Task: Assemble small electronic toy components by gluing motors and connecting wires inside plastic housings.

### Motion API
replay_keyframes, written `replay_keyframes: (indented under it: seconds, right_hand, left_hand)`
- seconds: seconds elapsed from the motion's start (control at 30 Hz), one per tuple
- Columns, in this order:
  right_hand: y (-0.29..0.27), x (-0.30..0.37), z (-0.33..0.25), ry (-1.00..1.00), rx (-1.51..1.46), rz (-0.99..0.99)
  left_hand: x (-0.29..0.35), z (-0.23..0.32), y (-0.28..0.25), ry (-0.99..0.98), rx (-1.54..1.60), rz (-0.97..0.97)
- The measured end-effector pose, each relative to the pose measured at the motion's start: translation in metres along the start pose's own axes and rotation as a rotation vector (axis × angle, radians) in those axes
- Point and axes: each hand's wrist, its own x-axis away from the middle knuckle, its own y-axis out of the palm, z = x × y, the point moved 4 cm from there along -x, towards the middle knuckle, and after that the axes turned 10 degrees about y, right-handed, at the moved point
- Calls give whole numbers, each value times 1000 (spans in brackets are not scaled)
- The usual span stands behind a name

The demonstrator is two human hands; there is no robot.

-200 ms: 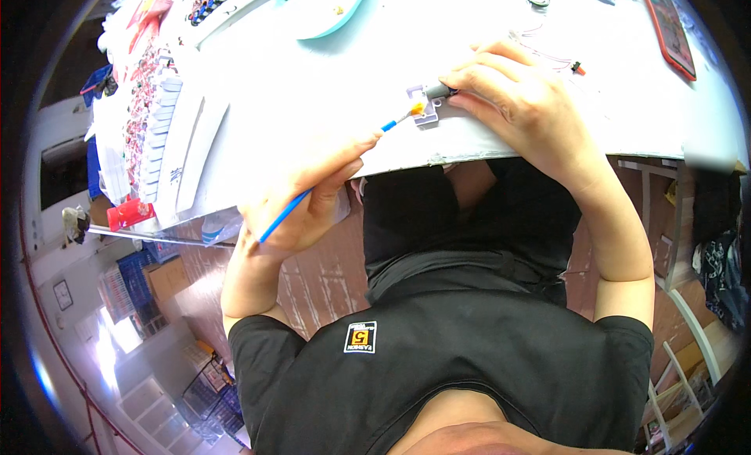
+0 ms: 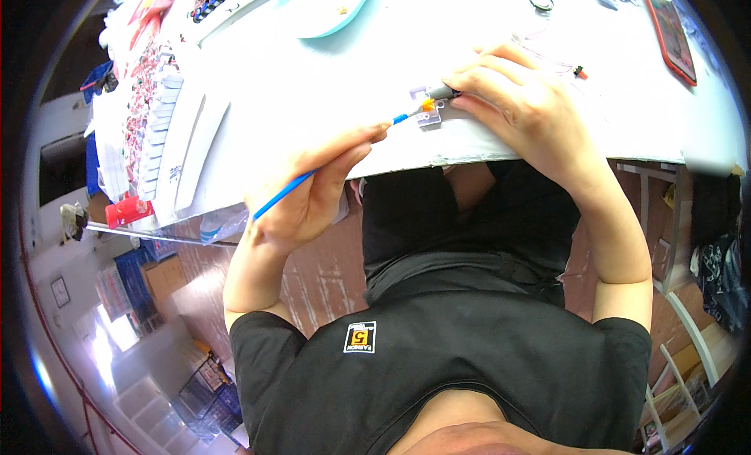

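My left hand (image 2: 307, 190) is closed around a thin paintbrush (image 2: 283, 197) with a blue handle and orange bristles. The bristle tip touches or sits just beside a small grey cylinder (image 2: 440, 91), at a small clear plastic bracket (image 2: 430, 121) near the table's front edge. My right hand (image 2: 522, 103) pinches the cylinder's dark right end between thumb and fingers. Whether the cylinder is seated in the bracket, I cannot tell.
A light-blue dish (image 2: 325, 26) lies at the far edge of the white table (image 2: 313, 87). To the left are trays with rows of small wired parts (image 2: 142, 103). A red-edged phone (image 2: 671, 40), a round black-rimmed part (image 2: 540, 0) and thin wires with a red-black connector (image 2: 580, 72) lie right.
My left hand and the brush have shifted slightly right and up, and the handle lies at a flatter slant. My right hand stays nearly still on the grey cylinder.
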Motion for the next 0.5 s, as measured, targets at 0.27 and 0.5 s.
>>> replay_keyframes:
  seconds: [0.27,0.5]
  right_hand:
    - [0,-1,-1,0,-22,6]
    - [-2,-1,-2,-9,-7,9]
  left_hand:
    - [5,-14,-5,-68,40,230]
    - [-1,-12,1,-7,-64,250]
